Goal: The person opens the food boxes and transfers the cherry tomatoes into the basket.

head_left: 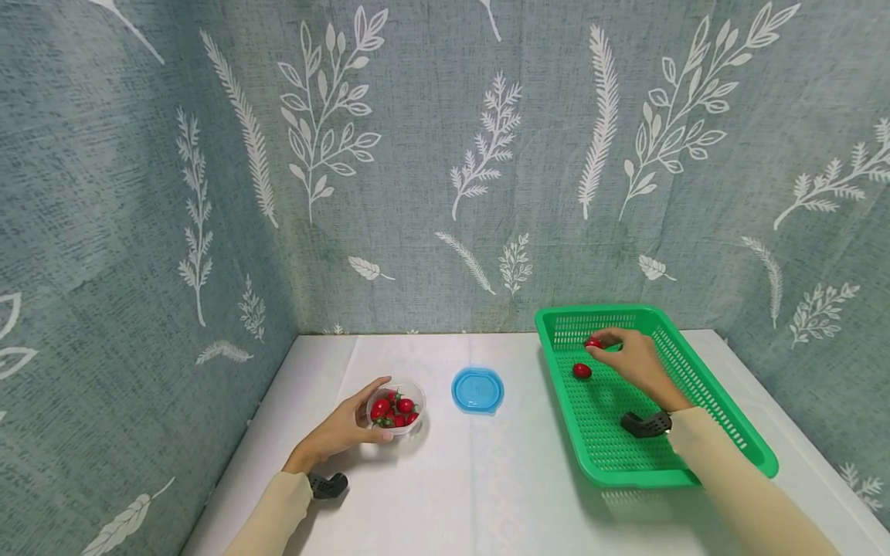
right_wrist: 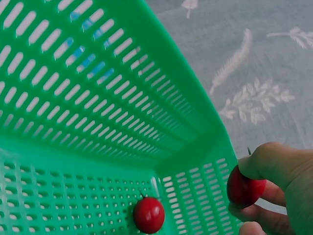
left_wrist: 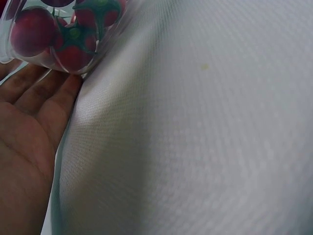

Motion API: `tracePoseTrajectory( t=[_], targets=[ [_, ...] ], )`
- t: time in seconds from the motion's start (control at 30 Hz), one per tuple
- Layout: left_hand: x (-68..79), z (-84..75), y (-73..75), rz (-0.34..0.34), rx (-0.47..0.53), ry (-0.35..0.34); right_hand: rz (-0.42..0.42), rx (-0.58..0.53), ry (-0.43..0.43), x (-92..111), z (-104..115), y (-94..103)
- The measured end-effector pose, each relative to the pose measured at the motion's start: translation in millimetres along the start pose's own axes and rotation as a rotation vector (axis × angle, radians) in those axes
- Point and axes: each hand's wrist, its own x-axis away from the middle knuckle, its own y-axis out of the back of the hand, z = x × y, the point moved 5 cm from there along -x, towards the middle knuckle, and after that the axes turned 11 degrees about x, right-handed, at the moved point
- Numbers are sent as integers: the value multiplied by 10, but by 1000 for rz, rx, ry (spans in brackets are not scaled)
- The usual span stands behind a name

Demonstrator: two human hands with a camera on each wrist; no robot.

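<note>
At the left we see our left hand (head_left: 342, 426), its thumb along the near side and fingers along the far side, curved about a clear tub (head_left: 412, 388); in the left wrist view the fingertips lie against the tub's wall. Between that thumb and those fingers, inside the tub, we find a cluster of red tomatoes (head_left: 405, 405) with green stems. Right of the left fingertips, apart from them, a blue lid (head_left: 477, 391) lies flat on the white table (head_left: 431, 510). Farther right, well away from the left fingers and below the right ones, we have a green basket (head_left: 643, 479) with slotted walls. On its floor, near the right fingertips and closer to us, rests a loose tomato (head_left: 582, 371), touching neither hand. Just beyond it we make out a held tomato (head_left: 592, 343), pinched between the thumb and fingers of our right hand (head_left: 634, 361), a bit of green stem poking up beside the thumb in the right wrist view; those fingers hang over the basket's far end
</note>
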Motion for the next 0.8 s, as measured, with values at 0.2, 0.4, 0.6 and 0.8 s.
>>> tracePoseTrajectory(
  t=[0.2, 0.4, 0.6, 0.8],
  targets=[
    [-6, -15, -7, -3, -18, -1, 39, -12, -25, -3, -93, -10],
    [-11, -9, -9, 0, -6, 10, 68, -9, -28, 0, -158, -21],
    [-14, 12, -4, -6, -3, 21, 77, 22, -33, 5, -189, -37],
    [-14, 16, -10, -10, -20, 18, 93, 53, -39, 29, -194, -42]
  ],
)
